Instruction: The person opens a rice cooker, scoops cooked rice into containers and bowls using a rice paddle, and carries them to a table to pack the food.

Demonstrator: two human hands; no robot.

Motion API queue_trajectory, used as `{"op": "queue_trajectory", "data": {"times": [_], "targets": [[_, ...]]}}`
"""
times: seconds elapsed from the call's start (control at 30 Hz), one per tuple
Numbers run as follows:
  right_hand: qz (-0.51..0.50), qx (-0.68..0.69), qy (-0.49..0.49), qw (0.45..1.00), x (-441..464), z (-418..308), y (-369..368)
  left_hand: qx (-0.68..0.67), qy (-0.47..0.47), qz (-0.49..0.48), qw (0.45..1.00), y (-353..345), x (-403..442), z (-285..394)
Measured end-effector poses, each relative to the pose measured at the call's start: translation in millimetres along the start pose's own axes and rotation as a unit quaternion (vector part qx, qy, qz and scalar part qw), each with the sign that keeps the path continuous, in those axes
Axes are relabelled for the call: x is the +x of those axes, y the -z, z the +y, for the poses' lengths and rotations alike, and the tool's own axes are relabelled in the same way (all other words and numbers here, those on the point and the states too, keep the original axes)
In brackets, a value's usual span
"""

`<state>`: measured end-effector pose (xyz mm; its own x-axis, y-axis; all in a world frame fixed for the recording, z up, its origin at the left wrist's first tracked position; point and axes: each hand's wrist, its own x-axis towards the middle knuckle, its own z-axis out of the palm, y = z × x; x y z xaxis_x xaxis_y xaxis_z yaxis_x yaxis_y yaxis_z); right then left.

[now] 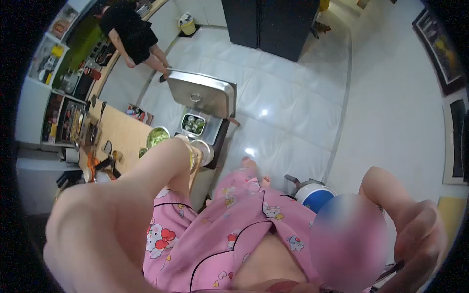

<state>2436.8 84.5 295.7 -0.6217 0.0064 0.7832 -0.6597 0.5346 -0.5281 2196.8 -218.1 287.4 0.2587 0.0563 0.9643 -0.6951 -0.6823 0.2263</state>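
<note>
My left hand (80,227) is raised close to the camera at the left, its wrist bent and its fingers out of sight past the frame's lower edge. At the far right, my right hand (422,237) is also lifted near the camera, with its fingers curled. A thin dark strip (393,269) lies beside those fingers; I cannot make out what they grip. Beyond my left forearm, a metal bowl of cut green vegetables (158,137) sits at the edge of the wooden counter (124,129).
A metal tray of greens (194,125) stands by a large upright steel lid (200,95). Another person (129,36) stands at the far counter. Dark cabinets (268,27) are ahead. A round blue-topped white object (316,198) is at my right. Tiled floor (283,107) lies between.
</note>
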Motion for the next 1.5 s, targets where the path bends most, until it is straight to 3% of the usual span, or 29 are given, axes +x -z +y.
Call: {"op": "queue_trajectory", "data": {"times": [0.1, 0.13, 0.2, 0.27, 0.33, 0.43, 0.5, 0.53, 0.57, 0.6, 0.63, 0.67, 0.7, 0.77, 0.87, 1.03, 1.1, 1.2, 1.27, 1.3, 1.43, 1.5], "targets": [[0.004, -0.044, -0.018, 0.999, 21, 42, 38, -0.068, -0.040, -0.022, 0.997, 58, -12, 15], [0.010, -0.054, -0.020, 0.998, 29, 66, 54, -0.003, -0.050, -0.019, 0.999, 96, -16, 9], [0.007, 0.008, 0.105, 0.994, 42, 122, 102, 0.196, -0.101, 0.004, 0.975, 162, -21, -7], [0.005, 0.072, 0.226, 0.971, 59, 174, 142, 0.452, -0.174, 0.046, 0.874, 222, -17, -36], [0.059, 0.133, 0.312, 0.939, 87, 229, 152, 0.682, -0.233, 0.072, 0.689, 274, -12, -52], [0.219, 0.204, 0.357, 0.885, 118, 319, 144, 0.714, -0.200, 0.115, 0.661, 355, -44, -42], [0.317, 0.256, 0.380, 0.830, 136, 385, 128, 0.670, -0.223, 0.208, 0.677, 425, -82, -54], [0.333, 0.268, 0.312, 0.849, 149, 414, 115, 0.656, -0.214, 0.265, 0.674, 457, -104, -54], [0.343, 0.281, 0.243, 0.863, 163, 444, 102, 0.692, -0.206, 0.319, 0.614, 488, -117, -58], [0.287, 0.280, 0.123, 0.908, 182, 471, 86, 0.725, -0.199, 0.370, 0.546, 528, -134, -60], [0.216, 0.262, 0.004, 0.941, 201, 499, 70, 0.701, -0.178, 0.426, 0.545, 560, -161, -54], [0.110, 0.293, -0.076, 0.947, 215, 520, 66, 0.674, -0.157, 0.521, 0.499, 592, -181, -51], [0.001, 0.301, -0.158, 0.940, 228, 542, 62, 0.639, -0.139, 0.612, 0.445, 625, -200, -51], [-0.070, 0.423, -0.193, 0.883, 254, 568, 71, 0.637, -0.015, 0.664, 0.392, 677, -228, -45], [0.010, 0.574, -0.109, 0.812, 300, 599, 80, 0.623, 0.072, 0.716, 0.308, 702, -273, -35], [-0.081, 0.629, 0.029, 0.772, 378, 733, 67, 0.563, 0.150, 0.803, 0.125, 677, -376, -29], [-0.148, 0.684, 0.030, 0.714, 406, 788, 43, 0.534, 0.154, 0.829, 0.061, 667, -399, -22], [-0.318, 0.771, -0.077, 0.546, 455, 850, -3, 0.517, 0.131, 0.846, -0.016, 665, -416, -2], [-0.435, 0.788, -0.125, 0.417, 526, 866, -41, 0.517, 0.102, 0.848, -0.055, 675, -429, 24], [-0.443, 0.798, -0.128, 0.387, 543, 878, -56, 0.516, 0.097, 0.848, -0.071, 687, -430, 42], [-0.448, 0.824, -0.122, 0.325, 594, 945, -125, 0.522, 0.116, 0.841, -0.085, 746, -462, 145], [-0.441, 0.830, -0.125, 0.318, 622, 977, -159, 0.545, 0.109, 0.830, -0.048, 787, -462, 196]]}}
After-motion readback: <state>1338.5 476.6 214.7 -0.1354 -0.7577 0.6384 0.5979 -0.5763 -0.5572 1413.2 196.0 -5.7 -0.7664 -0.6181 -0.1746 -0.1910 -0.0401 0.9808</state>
